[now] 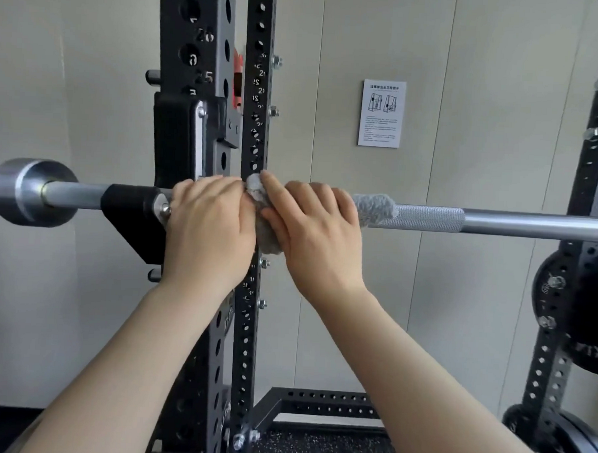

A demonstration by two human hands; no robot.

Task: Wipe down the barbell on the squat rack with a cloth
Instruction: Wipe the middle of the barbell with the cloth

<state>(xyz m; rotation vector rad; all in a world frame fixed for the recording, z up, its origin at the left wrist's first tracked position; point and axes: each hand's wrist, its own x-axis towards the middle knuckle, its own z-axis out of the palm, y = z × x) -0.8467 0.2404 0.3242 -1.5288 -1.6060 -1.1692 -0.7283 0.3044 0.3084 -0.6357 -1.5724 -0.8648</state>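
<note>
Both hands (208, 229) gripping fluffy cloth (375, 209), seemingly round knurled barbell (428, 217)

Both hands (208, 227) on cloth-wrapped barbell (496, 223)

One head-worn view looks forward, close behind the barbell (496, 223), toward the wall (467, 96).

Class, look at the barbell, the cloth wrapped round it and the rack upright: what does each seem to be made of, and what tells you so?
Barbell: likely steel, with a bright silvery sheen and a cross-hatched knurled band.
Cloth: grey, fuzzy and looped, probably terry or microfibre; both hands hold it on the bar.
Rack upright: probably metal with a matt black coat, punched with rows of holes and bolted.
</note>
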